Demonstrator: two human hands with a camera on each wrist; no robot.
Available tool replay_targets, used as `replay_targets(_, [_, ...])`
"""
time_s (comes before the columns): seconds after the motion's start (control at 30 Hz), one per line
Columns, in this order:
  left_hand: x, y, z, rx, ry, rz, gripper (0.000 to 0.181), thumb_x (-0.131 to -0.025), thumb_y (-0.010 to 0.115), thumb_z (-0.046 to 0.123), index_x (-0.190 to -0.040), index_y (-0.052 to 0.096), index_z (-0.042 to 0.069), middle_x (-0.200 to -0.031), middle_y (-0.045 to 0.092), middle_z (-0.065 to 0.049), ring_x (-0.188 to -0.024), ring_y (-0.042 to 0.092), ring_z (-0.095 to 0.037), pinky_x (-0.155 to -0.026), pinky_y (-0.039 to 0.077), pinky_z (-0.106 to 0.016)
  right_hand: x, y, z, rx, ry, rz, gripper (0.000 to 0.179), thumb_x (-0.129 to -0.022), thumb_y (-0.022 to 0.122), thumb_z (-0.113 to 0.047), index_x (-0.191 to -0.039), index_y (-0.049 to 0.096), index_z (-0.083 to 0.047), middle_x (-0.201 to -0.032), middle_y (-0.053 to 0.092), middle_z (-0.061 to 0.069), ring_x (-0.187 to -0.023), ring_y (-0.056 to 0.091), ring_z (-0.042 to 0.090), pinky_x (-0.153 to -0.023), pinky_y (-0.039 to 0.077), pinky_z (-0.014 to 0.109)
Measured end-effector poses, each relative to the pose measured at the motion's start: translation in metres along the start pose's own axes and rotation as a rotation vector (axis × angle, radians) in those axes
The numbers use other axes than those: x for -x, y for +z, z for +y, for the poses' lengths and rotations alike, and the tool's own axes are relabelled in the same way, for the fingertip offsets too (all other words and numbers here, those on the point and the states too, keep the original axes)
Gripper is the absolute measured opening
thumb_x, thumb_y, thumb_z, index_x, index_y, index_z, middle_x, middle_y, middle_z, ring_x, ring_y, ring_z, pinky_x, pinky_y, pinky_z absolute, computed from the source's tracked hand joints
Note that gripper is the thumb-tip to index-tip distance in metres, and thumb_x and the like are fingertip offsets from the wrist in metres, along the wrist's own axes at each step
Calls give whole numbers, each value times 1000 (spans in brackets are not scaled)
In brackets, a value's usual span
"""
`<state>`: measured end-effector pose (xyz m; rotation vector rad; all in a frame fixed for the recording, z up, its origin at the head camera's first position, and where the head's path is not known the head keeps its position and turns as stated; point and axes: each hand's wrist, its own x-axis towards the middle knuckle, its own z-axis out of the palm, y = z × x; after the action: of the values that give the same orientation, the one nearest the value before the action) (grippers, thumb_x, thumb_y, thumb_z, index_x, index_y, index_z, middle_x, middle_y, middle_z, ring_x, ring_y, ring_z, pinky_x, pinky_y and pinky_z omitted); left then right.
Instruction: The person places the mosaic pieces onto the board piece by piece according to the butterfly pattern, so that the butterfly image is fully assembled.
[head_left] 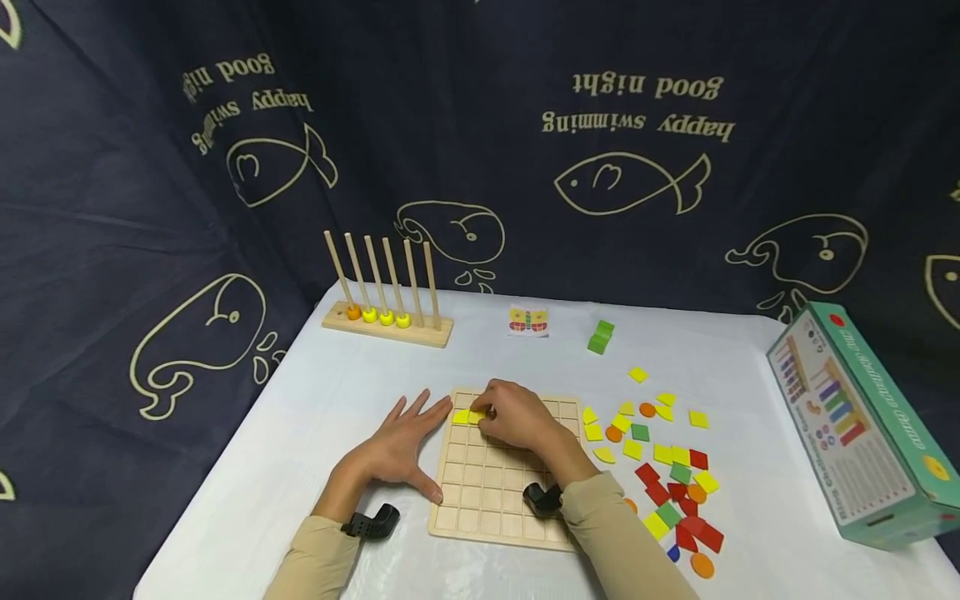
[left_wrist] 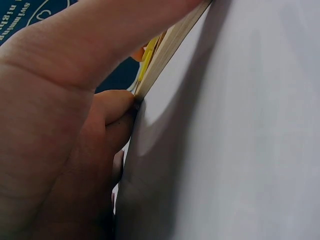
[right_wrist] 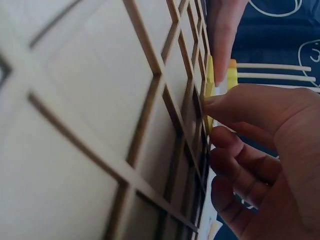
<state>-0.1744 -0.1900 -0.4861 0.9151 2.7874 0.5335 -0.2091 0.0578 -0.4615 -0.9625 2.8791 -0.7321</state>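
Note:
A wooden grid board (head_left: pixel 480 502) lies on the white table in the head view. One yellow square tile (head_left: pixel 460 417) sits in its far-left corner cell. Beside that, my right hand (head_left: pixel 517 414) pinches a second yellow square tile (head_left: pixel 476 417) with thumb and fingertips, against the far row of cells. The right wrist view shows the thumb on the yellow tile (right_wrist: pixel 209 107) at the grid's ribs. My left hand (head_left: pixel 397 450) spreads its straight fingers along the board's left side, thumb at the near-left edge. In the left wrist view, fingers touch the board's edge (left_wrist: pixel 172 45).
Loose yellow, red, green and orange tiles (head_left: pixel 657 493) lie scattered right of the board. A peg stand (head_left: pixel 420 333) with rings stands at the back left. Behind the board are a picture card (head_left: pixel 528 322) and green pieces (head_left: pixel 601 337). A toy box (head_left: pixel 855 433) occupies the right side.

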Motion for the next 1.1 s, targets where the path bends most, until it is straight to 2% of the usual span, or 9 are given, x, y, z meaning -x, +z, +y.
replay_targets(0.27, [0,0,0,0,19,19,143,-43,73,82,-155,17,12,-159,17,-2,-145,5,-31,-113,2,-55,8,-9,5,-11,5,-17,19,-83,69,-15,-101,76,-16,-91,60,-7,-73,52,8,-69,48,28])
replay_targets(0.5, [0,1,0,3,19,17,144,-43,74,81,-155,17,11,-159,17,-3,-145,4,-31,-113,1,-55,25,-27,25,-66,22,0,19,-85,70,-14,-104,74,-13,-86,60,-7,-74,53,7,-69,48,29])
replay_targets(0.8, [0,-1,0,10,17,16,144,-43,73,82,-155,16,11,-159,16,-3,-145,3,-31,-113,0,-55,56,-57,57,-112,103,49,20,-86,68,-10,-105,73,-9,-85,60,-10,-72,54,9,-63,48,29])
replay_targets(0.9, [0,-1,0,21,26,23,143,-44,75,80,-155,17,11,-159,16,-4,-145,4,-32,-113,0,-56,67,-61,69,-87,124,81,19,-85,69,-9,-103,74,-10,-83,59,-10,-70,53,9,-61,47,28])
replay_targets(1.1, [0,0,0,31,36,24,142,-44,74,80,-154,18,9,-159,18,-5,-145,4,-33,-112,0,-57,92,-69,85,-57,232,84,20,-84,70,-11,-104,74,-10,-82,58,-9,-66,52,11,-58,46,28])
